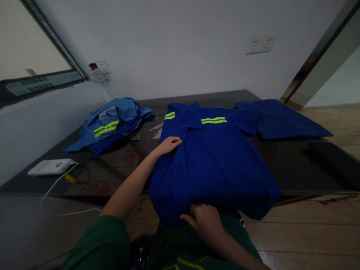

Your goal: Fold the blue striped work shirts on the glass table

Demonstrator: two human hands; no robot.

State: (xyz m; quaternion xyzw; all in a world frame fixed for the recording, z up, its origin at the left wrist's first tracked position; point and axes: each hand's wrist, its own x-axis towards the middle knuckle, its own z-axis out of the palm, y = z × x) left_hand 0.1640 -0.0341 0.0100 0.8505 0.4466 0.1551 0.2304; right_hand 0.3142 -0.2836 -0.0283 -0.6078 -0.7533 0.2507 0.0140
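A blue short-sleeved work shirt (219, 161) with yellow-green and grey reflective strips is spread front up, its collar towards the wall. Its lower part hangs over the table's near edge. At the shirt's left front, my left hand (169, 145) rests with its fingers together, closed on the cloth near the front opening. My right hand (204, 219) is at the hem, close to my body, with curled fingers on the cloth and the thumb to the left. Its fingertips are partly hidden.
On the dark table (281, 165) lie crumpled blue clothes (112, 118) at left, a flat dark-blue folded piece (292, 118) at right, and a black flat object (337, 159). A white power bank (52, 167) with a white cable (56, 183) sits front left. A wall stands behind.
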